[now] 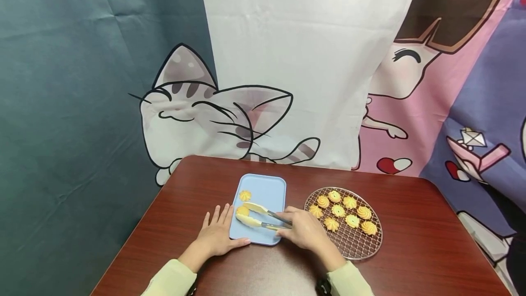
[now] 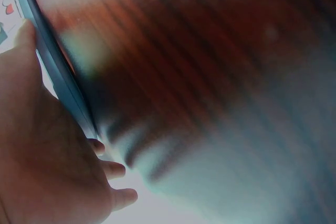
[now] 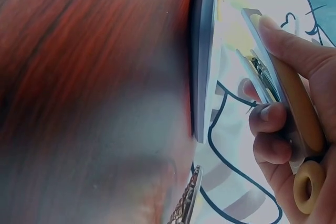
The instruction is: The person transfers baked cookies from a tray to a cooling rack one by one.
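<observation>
My right hand grips a pair of metal tongs with pale yellow tips and a yellow handle grip. Their tips lie on either side of a piped butter cookie over the left part of a light blue tray. A second cookie sits just beyond it on the tray. In the right wrist view, thumb and fingers close round the tongs' handle. My left hand rests at the tray's left edge, fingers straight and spread, thumb along the near corner.
To the right of the tray, a round wire rack holds several piped cookies, with its left edge near my right hand. Both stand on a reddish-brown wooden table. A printed cloth hangs behind the table's far edge.
</observation>
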### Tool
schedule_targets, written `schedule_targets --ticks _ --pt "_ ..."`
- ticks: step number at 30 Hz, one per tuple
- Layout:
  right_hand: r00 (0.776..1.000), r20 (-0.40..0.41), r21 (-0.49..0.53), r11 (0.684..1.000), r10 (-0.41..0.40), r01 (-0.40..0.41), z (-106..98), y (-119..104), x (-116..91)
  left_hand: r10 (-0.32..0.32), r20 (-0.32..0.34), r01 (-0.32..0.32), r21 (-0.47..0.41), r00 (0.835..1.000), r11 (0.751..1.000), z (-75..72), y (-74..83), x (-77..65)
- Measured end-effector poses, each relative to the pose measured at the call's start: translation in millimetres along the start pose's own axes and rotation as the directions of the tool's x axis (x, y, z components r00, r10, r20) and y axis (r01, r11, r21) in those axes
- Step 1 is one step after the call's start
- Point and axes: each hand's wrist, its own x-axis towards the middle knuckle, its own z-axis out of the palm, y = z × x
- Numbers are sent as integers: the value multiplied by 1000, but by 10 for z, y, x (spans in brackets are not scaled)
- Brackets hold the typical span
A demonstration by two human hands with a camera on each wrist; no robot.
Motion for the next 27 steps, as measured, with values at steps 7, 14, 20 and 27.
schedule_targets --ticks 7,14,20,27 --pt "1000 -6 -1 1000 21 -21 -38 -3 -47 0 -6 0 -7 1000 1000 16 -7 7" --pt "1000 -21 -16 1000 15 -15 -47 6 -97 1 1 -1 -7 1000 1000 25 -12 11" --pt "999 -15 -27 999 41 -41 -91 -3 -150 3 3 -3 4 1000 1000 29 -16 11" --pt "999 -32 -36 999 37 -38 -146 -13 -219 4 -1 -4 1 1000 1000 30 -15 14"
